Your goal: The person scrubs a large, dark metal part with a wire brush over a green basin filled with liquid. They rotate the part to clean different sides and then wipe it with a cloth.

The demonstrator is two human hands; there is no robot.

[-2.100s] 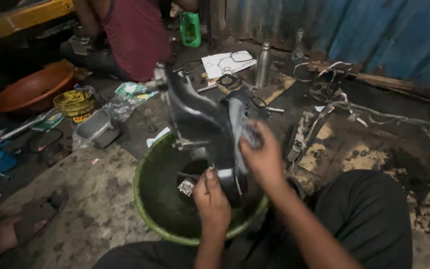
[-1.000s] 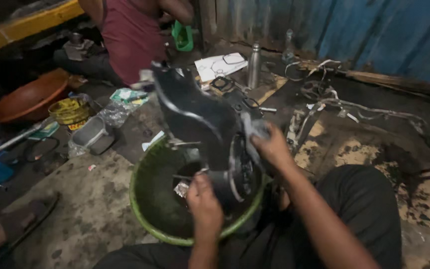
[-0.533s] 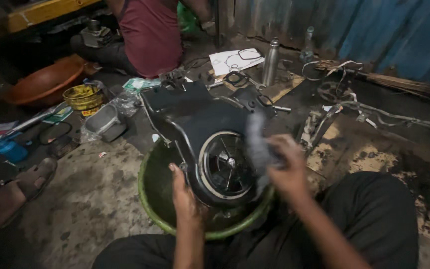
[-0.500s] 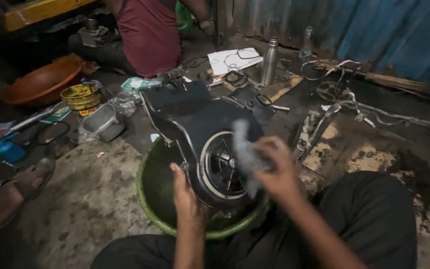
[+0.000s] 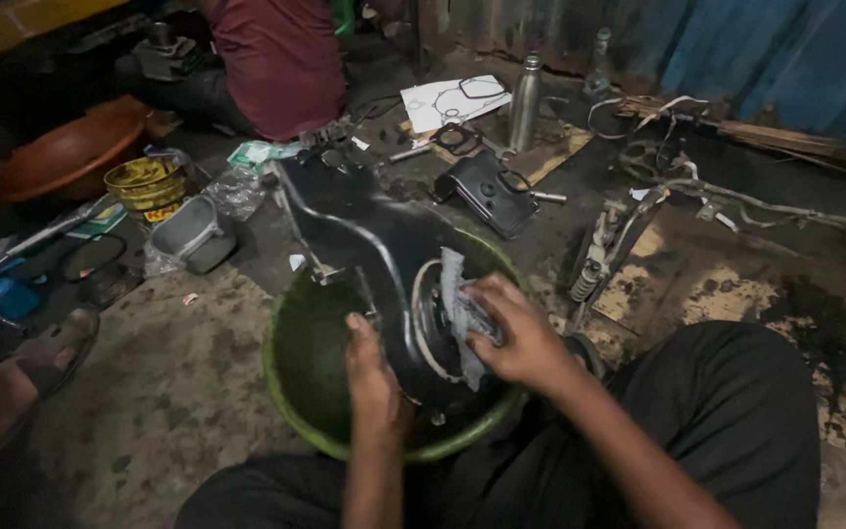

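Black and greasy, the big engine cover point(image 5: 364, 245) is stood in the green bowl point(image 5: 291, 392) and is gripped at its edge by the left hand point(image 5: 372, 377), fingers curled tight. Just beside it, a pale rag point(image 5: 457, 309) is pinched in the right hand point(image 5: 511, 333) and pressed on the round ring. The cover is best kept steady while small circles are rubbed. Past the hands, a dirty floor point(image 5: 168, 392), a steel bottle point(image 5: 524, 88) and a blue wall point(image 5: 785, 59) are seen.
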